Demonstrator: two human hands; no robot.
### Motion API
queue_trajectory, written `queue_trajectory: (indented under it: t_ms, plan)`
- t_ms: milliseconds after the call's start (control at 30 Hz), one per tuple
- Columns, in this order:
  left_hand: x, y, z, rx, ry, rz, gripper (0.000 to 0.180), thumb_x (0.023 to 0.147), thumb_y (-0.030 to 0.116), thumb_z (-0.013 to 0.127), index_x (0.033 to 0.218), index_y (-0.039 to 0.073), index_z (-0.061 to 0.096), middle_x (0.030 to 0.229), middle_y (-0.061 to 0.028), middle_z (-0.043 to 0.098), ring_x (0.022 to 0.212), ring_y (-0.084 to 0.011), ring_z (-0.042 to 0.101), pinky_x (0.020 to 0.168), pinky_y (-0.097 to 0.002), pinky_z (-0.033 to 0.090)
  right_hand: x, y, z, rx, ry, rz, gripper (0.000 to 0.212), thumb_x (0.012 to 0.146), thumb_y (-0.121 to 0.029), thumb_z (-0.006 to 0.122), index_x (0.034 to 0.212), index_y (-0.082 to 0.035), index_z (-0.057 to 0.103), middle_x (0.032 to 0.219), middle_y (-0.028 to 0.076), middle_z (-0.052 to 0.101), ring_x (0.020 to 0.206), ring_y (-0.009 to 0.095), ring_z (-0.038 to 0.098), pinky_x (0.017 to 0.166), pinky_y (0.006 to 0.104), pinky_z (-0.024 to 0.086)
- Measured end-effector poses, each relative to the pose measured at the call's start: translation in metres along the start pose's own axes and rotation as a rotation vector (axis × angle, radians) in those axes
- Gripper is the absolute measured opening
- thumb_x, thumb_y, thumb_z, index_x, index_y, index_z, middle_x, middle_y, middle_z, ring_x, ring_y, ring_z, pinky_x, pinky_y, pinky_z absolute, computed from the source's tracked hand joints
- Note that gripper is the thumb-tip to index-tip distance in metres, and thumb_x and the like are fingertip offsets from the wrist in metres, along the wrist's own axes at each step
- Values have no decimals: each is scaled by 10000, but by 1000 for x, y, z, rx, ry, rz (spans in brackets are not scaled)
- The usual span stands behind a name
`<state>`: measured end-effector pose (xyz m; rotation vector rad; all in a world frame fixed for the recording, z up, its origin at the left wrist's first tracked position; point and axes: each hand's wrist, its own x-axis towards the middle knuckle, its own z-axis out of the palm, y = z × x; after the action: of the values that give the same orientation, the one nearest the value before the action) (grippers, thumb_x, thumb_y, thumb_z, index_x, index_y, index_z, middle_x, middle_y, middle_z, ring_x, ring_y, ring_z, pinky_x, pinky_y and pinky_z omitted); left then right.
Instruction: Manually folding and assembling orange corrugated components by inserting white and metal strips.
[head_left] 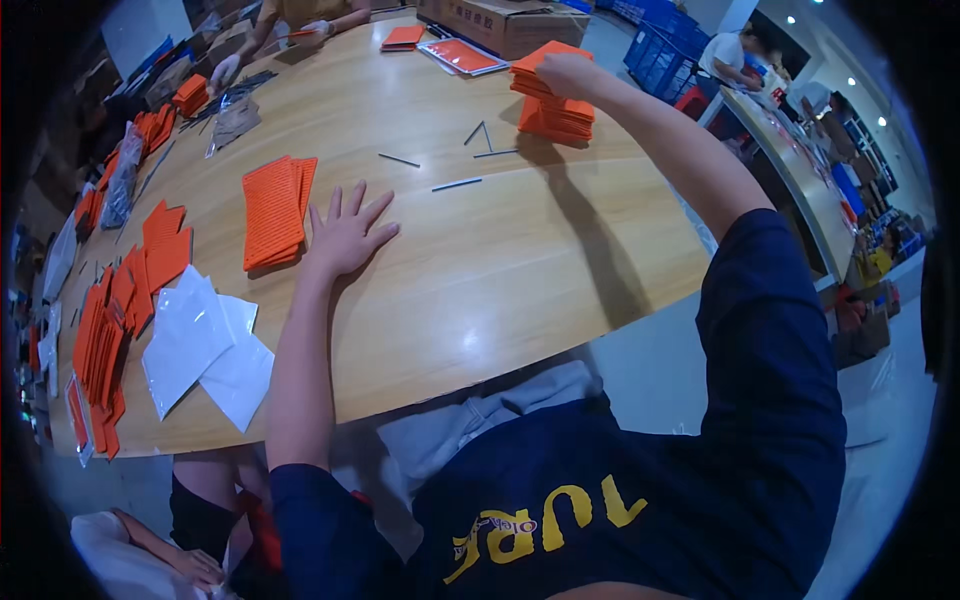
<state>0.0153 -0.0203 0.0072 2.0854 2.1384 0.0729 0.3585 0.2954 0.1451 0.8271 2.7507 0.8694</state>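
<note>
My left hand (348,232) lies flat on the wooden table (470,330), fingers spread and holding nothing. Just left of it rests a small pile of orange textured rectangular pads (272,215). At the far right of the table, my right hand (568,76) grips a bundle of orange pads (530,68). That bundle sits skewed over a taller stack of orange pads (556,122); whether the two touch is hard to tell. My right fingertips are partly hidden. Several thin dark strips (457,185) lie between my hands.
White plastic bags (195,330) lie at the left, beside scattered orange pads (100,330). A cardboard box (505,28) and a bagged orange pad (463,56) stand along the far edge. Another person's hands (318,30) work across the table. Blue crates (662,55) stand beyond.
</note>
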Motion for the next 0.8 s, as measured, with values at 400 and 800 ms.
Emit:
queue_trajectory:
  t_ms: [400, 800]
  plan:
    - [-6, -14, -18, -220, -64, 38, 597, 960, 548, 558, 1481, 260, 514, 1648, -111, 284, 1527, -378, 191, 1177, -619, 185, -28, 79, -112, 690, 568, 569, 277, 918, -73, 515, 1107, -24, 711, 913, 130, 717, 737, 218, 658, 662, 332, 558]
    - [-15, 56, -32, -1628, 61, 314, 449, 999, 262, 624, 1350, -1, 525, 1166, -153, 666, 904, -189, 671, 740, -306, 567, -23, -178, -155, 1450, 500, -50, 355, 1029, -142, 560, 1378, -81, 535, 1127, 63, 661, 924, 125, 632, 785, 253, 514]
